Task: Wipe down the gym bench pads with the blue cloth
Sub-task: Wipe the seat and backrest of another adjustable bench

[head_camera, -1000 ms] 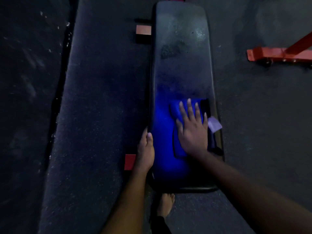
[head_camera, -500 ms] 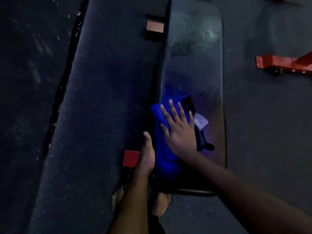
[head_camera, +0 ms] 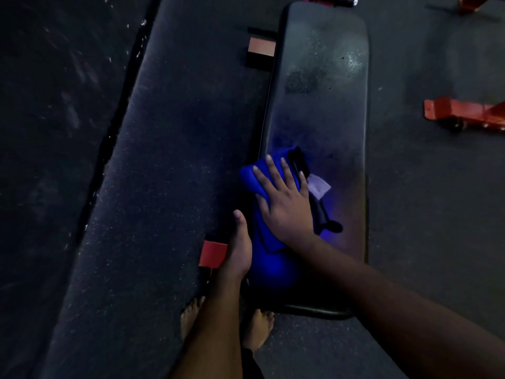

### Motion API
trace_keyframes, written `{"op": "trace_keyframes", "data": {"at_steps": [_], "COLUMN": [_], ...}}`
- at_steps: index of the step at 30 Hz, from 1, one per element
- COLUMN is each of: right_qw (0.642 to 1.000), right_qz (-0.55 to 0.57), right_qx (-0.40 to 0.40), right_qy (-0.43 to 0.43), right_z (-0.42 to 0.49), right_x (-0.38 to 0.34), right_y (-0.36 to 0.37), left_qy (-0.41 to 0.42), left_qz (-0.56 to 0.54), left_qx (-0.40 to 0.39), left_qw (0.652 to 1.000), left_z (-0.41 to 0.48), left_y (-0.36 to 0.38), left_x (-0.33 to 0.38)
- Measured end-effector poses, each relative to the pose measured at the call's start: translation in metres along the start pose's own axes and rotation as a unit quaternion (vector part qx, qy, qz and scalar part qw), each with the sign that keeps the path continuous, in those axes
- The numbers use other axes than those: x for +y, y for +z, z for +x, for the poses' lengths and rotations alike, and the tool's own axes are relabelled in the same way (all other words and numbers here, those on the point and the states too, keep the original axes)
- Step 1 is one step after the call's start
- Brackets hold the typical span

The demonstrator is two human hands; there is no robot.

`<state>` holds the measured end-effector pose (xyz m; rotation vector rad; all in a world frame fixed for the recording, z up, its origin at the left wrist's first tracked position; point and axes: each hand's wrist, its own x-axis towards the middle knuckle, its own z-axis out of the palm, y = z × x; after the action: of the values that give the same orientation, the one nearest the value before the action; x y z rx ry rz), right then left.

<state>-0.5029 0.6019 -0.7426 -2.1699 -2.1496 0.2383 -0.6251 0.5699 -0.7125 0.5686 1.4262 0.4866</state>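
Now that blue cloth [head_camera: 273, 266] lies shifted to bench pad's [head_camera: 322, 110] left edge, right hand [head_camera: 287, 206] presses it flat-fingered, left hand [head_camera: 240, 250] alongside, grip unclear; upper pad likely pending.

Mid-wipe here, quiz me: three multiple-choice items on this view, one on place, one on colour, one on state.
1. Where does the cloth lie on the pad?
A) near end, by the left edge
B) far end
C) off it, on the floor

2. What colour is the frame on the floor at right?
A) green
B) orange-red
C) white

3. How is the right hand?
A) a fist, holding nothing
B) lifted clear of the cloth
C) flat, fingers spread on the cloth

Answers:
1 A: the blue covers the pad's near left part.
2 B: its bars show orange-red against the dark floor.
3 C: straight fingers press down on the cloth.
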Motion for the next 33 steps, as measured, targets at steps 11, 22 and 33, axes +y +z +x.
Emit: {"op": "trace_keyframes", "data": {"at_steps": [11, 22, 33], "right_qw": [1.0, 0.992, 0.973], "right_qz": [0.006, 0.028, 0.023], "right_qx": [-0.015, 0.042, 0.058], "right_qy": [-0.022, 0.113, 0.22], "right_z": [0.05, 0.011, -0.031], "right_x": [0.003, 0.05, 0.071], "right_y": [0.003, -0.005, -0.002], "left_qy": [0.036, -0.004, 0.065], "left_qz": [0.072, 0.134, 0.226], "left_qx": [0.068, 0.057, 0.079], "left_qw": [0.994, 0.989, 0.969], "left_z": [-0.018, -0.02, 0.036], "left_y": [0.006, 0.01, 0.041], "left_x": [0.011, 0.017, 0.064]}}
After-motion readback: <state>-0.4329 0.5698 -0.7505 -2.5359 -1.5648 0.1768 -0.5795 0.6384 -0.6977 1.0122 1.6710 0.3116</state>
